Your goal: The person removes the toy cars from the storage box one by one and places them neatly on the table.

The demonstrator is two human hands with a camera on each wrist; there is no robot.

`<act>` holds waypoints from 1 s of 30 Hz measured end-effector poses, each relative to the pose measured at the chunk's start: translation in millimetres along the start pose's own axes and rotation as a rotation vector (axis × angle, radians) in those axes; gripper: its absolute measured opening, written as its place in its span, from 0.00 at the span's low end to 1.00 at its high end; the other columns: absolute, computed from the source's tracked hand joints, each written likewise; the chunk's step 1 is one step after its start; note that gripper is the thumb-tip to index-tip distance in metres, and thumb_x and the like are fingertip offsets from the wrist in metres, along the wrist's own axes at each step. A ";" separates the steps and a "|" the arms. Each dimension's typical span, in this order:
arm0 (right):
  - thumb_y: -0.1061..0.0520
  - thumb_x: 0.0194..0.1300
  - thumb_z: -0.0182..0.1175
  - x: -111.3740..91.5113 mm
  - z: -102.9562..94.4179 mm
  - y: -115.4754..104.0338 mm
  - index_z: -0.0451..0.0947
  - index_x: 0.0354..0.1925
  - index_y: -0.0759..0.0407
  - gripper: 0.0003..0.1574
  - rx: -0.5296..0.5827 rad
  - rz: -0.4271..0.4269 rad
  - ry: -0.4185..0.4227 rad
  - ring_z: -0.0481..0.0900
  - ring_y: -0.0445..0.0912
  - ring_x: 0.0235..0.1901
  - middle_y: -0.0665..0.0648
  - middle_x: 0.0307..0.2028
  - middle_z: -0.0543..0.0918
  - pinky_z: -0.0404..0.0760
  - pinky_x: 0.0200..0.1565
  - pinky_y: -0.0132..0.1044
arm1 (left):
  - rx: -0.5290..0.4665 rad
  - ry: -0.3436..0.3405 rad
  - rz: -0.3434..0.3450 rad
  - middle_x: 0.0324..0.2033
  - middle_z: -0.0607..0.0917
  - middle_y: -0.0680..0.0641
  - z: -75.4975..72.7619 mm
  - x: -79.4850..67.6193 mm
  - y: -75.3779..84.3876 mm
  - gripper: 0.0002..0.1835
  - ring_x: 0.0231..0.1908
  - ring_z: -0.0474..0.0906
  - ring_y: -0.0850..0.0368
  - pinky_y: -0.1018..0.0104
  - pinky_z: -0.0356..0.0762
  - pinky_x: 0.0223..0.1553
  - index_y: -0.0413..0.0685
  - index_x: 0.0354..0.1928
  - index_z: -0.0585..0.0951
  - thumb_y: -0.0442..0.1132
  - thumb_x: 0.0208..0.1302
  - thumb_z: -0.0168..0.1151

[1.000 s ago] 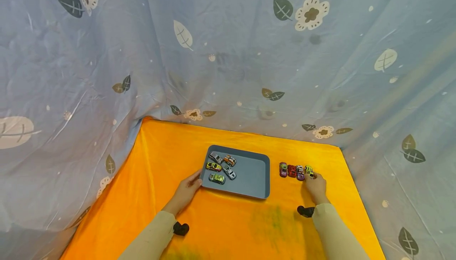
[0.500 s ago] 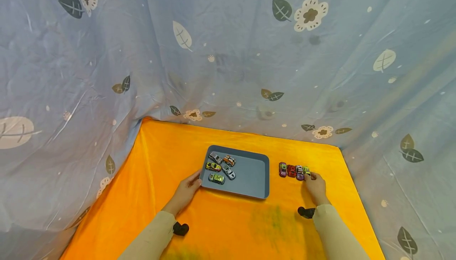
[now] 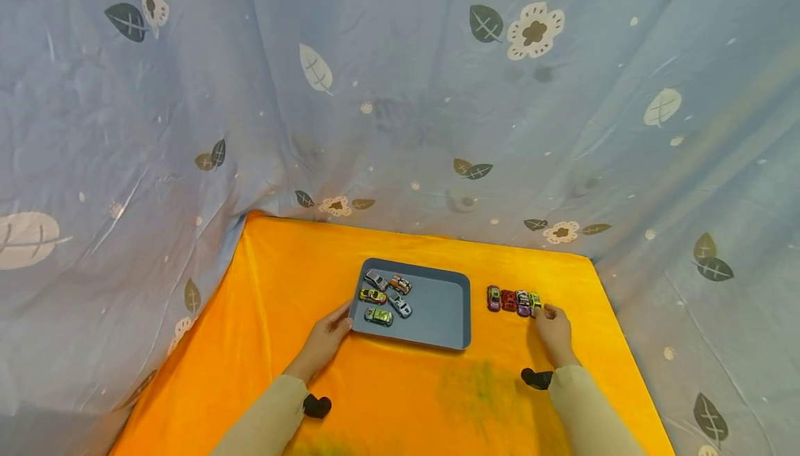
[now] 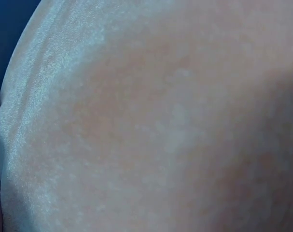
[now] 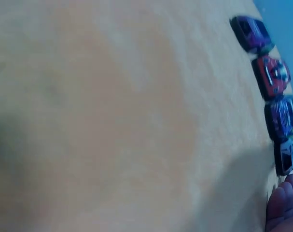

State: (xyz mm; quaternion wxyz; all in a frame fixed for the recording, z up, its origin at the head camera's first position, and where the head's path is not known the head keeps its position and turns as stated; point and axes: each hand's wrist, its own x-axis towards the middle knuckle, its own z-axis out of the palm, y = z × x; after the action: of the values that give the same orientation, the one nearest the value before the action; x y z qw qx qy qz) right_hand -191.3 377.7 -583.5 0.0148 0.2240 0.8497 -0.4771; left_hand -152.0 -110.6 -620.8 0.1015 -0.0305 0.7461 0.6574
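Note:
My left hand [image 3: 325, 341] grips the left front corner of a blue-grey tray [image 3: 437, 310], thumb at the rim. Inside, several toy cars gather on the left, among them a green car [image 3: 378, 316], a yellow-and-red car [image 3: 373, 296] and an orange-and-white car [image 3: 400, 284]. Right of the tray, a purple-and-green car [image 3: 494, 298], a red car [image 3: 509, 300], a white-and-purple car [image 3: 523, 303] and a yellow-green car [image 3: 535, 304] stand side by side. Fingertips of my right hand [image 3: 555, 331] are right at the yellow-green car's outer side. The left wrist view shows mostly cloth.
An orange-yellow cloth [image 3: 406, 400] covers the table. Grey-blue patterned curtains [image 3: 387, 130] hang behind and at both sides. A strip of cloth lies between the tray and the car row. Black wrist-worn pieces [image 3: 317, 407] show near both sleeves.
The yellow-green car has moved slightly left, up against the white-and-purple car, with my right hand following. My left hand and the tray keep their places; the head view has tilted a little.

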 end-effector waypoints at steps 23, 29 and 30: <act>0.43 0.68 0.60 -54.8 76.6 -59.5 0.65 0.65 0.65 0.38 0.054 -0.322 -0.089 0.68 0.56 0.51 0.66 0.57 0.70 0.72 0.53 0.48 | 0.037 0.039 0.011 0.68 0.68 0.51 3.9 -3.9 -0.1 0.26 0.69 0.59 0.49 0.49 0.61 0.66 0.65 0.70 0.68 0.43 0.73 0.55; 0.43 0.66 0.62 -67.5 100.5 -77.5 0.68 0.64 0.63 0.37 0.061 -0.419 -0.157 0.70 0.55 0.48 0.66 0.56 0.72 0.74 0.50 0.49 | 0.025 0.038 0.009 0.67 0.68 0.53 4.0 -3.8 -0.8 0.25 0.69 0.59 0.51 0.50 0.61 0.66 0.66 0.69 0.69 0.43 0.72 0.55; 0.43 0.66 0.62 -69.2 105.1 -79.6 0.68 0.64 0.63 0.37 0.064 -0.426 -0.170 0.70 0.55 0.48 0.67 0.56 0.72 0.74 0.50 0.49 | 0.021 0.037 0.010 0.67 0.68 0.54 4.0 -4.0 -1.2 0.25 0.69 0.59 0.51 0.50 0.61 0.66 0.66 0.70 0.69 0.43 0.73 0.55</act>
State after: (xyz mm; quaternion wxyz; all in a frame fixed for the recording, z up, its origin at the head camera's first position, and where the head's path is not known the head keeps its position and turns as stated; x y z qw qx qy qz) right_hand -180.3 231.1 -560.2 -0.0219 -0.0009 0.8579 -0.5133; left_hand -147.5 -107.2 -621.7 0.0846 -0.0377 0.7549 0.6493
